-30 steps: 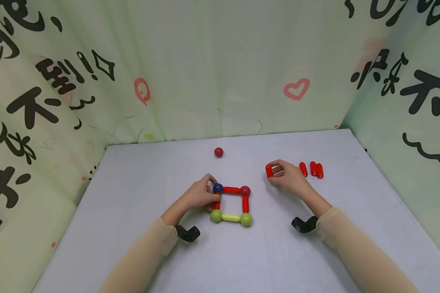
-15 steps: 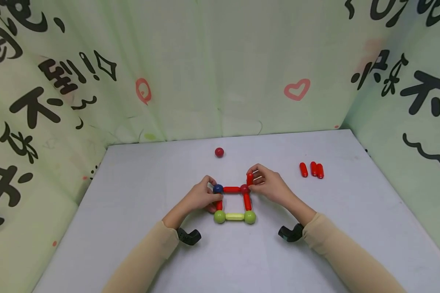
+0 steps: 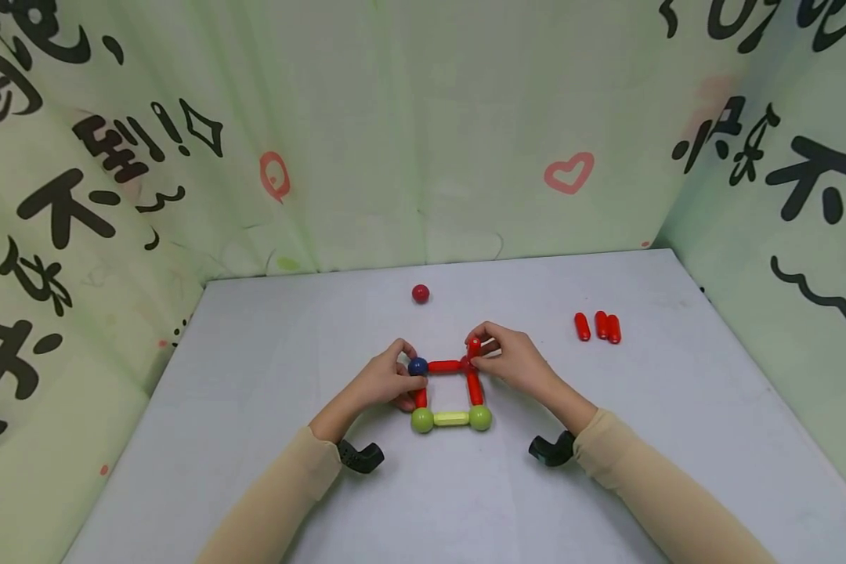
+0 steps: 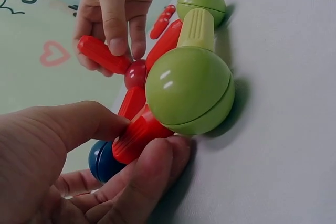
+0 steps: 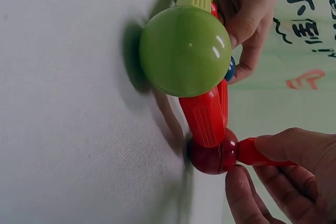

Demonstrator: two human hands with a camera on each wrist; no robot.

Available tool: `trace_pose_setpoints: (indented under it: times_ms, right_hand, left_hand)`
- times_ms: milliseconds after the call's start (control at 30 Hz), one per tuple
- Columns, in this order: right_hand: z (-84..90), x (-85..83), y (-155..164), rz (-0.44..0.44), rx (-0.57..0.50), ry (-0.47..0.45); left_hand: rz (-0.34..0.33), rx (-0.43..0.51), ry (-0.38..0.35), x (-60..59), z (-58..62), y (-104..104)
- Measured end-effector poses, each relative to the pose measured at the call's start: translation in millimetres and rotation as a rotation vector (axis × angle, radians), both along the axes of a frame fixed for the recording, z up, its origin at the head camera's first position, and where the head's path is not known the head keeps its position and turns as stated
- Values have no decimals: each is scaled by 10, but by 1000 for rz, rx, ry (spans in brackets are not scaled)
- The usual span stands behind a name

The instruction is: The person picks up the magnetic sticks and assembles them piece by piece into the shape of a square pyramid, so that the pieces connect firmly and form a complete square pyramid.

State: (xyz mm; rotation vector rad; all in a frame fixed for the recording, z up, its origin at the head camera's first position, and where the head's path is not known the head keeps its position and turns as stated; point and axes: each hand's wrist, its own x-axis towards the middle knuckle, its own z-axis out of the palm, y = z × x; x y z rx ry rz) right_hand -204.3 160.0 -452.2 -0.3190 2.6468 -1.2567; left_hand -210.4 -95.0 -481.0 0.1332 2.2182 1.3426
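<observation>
A square frame of toy building rods and balls lies on the table in the head view. Its corners are a blue ball [image 3: 418, 367], a dark red ball [image 5: 212, 156] and two green balls [image 3: 422, 420]. A yellow-green rod [image 3: 451, 419] forms the near side; red rods form the others. My left hand [image 3: 388, 377] pinches the left red rod [image 4: 139, 137] between thumb and fingers, beside the blue ball. My right hand [image 3: 513, 359] holds another red rod [image 4: 100, 53], whose end meets the dark red ball and which sticks up from it.
A loose red ball [image 3: 420, 294] lies behind the frame, toward the table's back edge. Several loose red rods [image 3: 601, 325] lie at the back right. Printed curtains [image 3: 423, 141] stand around the white table [image 3: 296, 313].
My right hand has moved left with the red rod, from beside the loose rods to the frame's dark red ball. The frame's near side shifted slightly right. My left hand stays on its rod.
</observation>
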Motion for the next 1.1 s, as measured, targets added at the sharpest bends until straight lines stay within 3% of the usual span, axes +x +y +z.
trace_pose_setpoints:
  times_ms: [167, 300, 400, 500, 700, 867, 967, 1100]
  right_hand:
    - [33, 21, 43, 27, 7, -18]
    - [79, 44, 179, 21, 57, 41]
    - [109, 26, 333, -61, 137, 111]
    - [120, -24, 517, -152, 237, 176]
    - [79, -94, 854, -219, 507, 279]
    - [2, -96, 992, -241, 690, 276]
    - [-37, -111, 1026, -251, 712, 271]
    - [-80, -159, 1031, -233, 670, 310]
  left_hand:
    - [-16, -69, 42, 2, 29, -15]
    - [-36, -253, 218, -7, 94, 10]
    - [-56, -367, 361, -32, 148, 71]
    - [-104, -405, 452, -74, 188, 152]
    - [-274, -364, 481, -149, 227, 308]
    - [-405, -393, 521, -167, 232, 388]
    - [-447, -408, 554, -157, 237, 407]
    - [-439, -432, 576, -149, 226, 382]
